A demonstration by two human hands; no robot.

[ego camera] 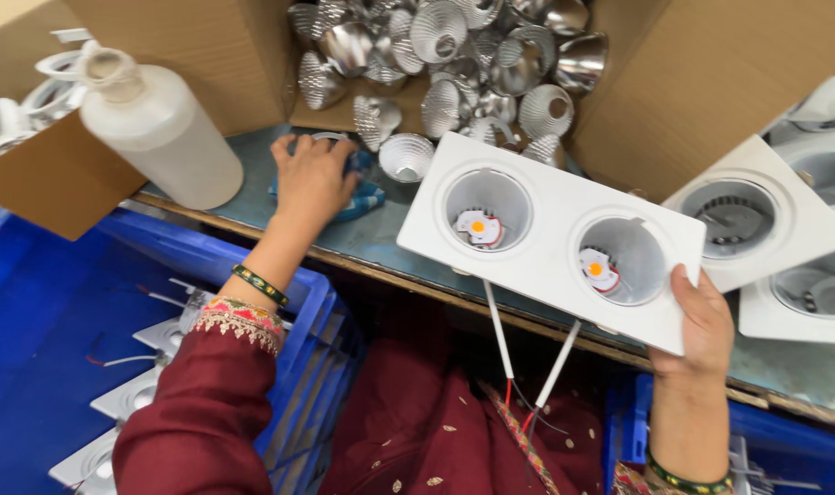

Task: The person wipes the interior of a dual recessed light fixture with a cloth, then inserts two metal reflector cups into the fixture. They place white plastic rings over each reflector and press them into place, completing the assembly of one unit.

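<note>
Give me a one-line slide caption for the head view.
Right hand holds a white twin downlight housing; left hand rests on a blue cloth beside silver reflectors.

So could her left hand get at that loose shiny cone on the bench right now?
Probably yes: the left hand rests on the bench just beside the cone, with nothing between them. It lies on a blue cloth.

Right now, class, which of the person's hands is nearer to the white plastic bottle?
Left. The left hand rests on the bench just right of the bottle, on a blue cloth. The right hand is far across, holding the white twin light fitting by its corner.
</note>
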